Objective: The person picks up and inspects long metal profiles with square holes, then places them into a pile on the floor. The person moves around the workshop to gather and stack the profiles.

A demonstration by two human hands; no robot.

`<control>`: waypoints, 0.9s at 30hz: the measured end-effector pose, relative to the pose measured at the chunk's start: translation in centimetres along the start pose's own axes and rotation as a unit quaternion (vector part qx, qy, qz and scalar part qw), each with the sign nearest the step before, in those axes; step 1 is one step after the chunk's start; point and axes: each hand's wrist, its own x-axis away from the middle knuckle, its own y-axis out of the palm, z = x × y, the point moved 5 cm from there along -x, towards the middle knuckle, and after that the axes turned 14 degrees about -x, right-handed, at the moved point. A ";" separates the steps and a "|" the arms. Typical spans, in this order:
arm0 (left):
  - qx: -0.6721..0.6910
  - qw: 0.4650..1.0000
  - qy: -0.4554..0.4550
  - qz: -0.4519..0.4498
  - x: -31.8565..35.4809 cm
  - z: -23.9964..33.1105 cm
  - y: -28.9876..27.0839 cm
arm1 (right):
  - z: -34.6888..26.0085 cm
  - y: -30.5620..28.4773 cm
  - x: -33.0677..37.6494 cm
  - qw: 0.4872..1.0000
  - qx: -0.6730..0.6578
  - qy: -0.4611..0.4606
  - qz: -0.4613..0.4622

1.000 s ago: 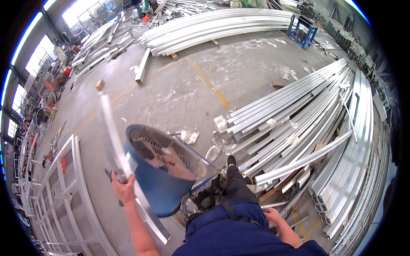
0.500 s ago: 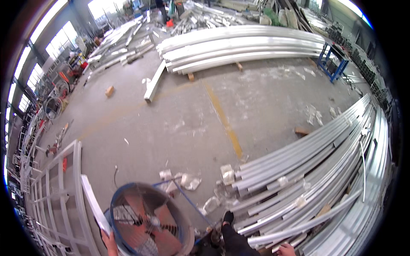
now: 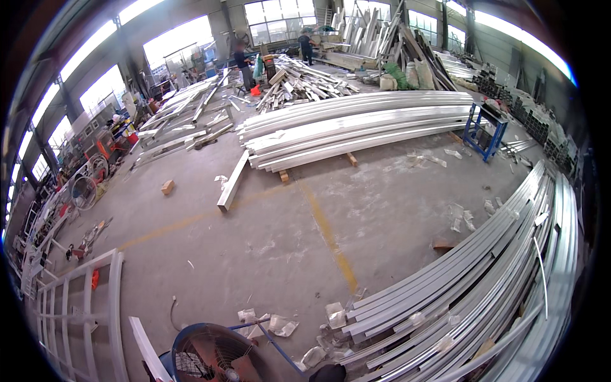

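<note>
Slanting up-left: white metal strip [image 3: 147, 349] beside fan [image 3: 213, 356].

Daylight floods the hall from windows [image 3: 273, 13] at twelve o'clock and along ten o'clock, where the panes blow out to white glare. The concrete floor [image 3: 267, 235] is evenly lit, with soft, faint shadows. Fisheye distortion bends straight profiles [image 3: 484, 280] near four o'clock, and a black vignette rings the frame. Far figures look blurred.
</note>
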 end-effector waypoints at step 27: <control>-0.051 0.998 -0.028 -0.008 7.1 6.7 -5.4 | -41.3 -0.6 -22.8 0.981 -0.100 0.140 -0.087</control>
